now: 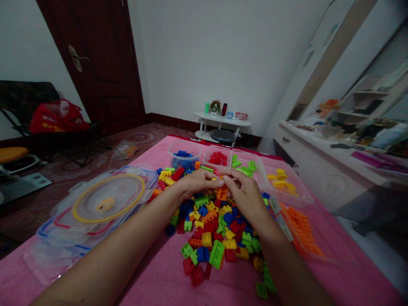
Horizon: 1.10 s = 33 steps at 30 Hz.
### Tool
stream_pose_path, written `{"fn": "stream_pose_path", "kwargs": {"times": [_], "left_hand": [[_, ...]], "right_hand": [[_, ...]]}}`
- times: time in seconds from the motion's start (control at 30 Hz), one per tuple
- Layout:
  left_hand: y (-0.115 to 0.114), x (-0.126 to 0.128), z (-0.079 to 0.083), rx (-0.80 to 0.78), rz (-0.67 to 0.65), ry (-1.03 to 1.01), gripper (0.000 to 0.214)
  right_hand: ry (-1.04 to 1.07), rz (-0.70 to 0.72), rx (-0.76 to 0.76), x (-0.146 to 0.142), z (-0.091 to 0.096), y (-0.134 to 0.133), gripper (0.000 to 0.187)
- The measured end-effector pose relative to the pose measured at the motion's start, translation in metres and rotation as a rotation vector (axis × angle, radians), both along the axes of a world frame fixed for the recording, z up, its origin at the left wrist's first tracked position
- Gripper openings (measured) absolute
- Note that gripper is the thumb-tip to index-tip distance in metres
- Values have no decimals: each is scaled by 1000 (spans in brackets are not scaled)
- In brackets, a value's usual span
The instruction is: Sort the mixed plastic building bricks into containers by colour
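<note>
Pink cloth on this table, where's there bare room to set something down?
Widest bare patch: the pink cloth at the near side, between the left forearm and the brick pile. A narrow strip lies between the lid stack and the blue-brick tub. The middle, covered by bricks, and the right, lined with boxes, are crowded.

Pale wall [248,55]; dark-red door [102,46] at left; low white stand [219,119]; patterned floor [148,135].

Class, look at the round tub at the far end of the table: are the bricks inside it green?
No, the bricks visible inside the round tub are blue.
</note>
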<state>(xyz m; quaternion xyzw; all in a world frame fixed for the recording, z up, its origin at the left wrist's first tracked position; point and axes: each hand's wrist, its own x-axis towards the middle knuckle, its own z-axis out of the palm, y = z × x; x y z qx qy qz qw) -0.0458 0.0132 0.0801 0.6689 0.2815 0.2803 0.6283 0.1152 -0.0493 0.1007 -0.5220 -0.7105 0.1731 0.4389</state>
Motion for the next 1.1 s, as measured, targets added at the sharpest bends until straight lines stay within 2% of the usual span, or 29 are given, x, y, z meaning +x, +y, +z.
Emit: {"fn": "stream_pose_path", "kwargs": {"times": [0.4, 0.6, 0.8, 1.1], "left_hand": [[-4, 0, 9, -33, -31, -85, 48], [-5, 4, 12, -98, 62, -68, 60], [-7, 5, 13, -127, 118, -100, 56], [-7, 8, 13, -193, 150, -159, 49]], "right_hand": [[44, -5, -53, 0, -2, 4, 30], [-26, 37, -27, 5, -5, 4, 33], [-84, 53, -61, 8, -2, 1, 31], [63, 52, -197, 11, 1, 2, 31]]}}
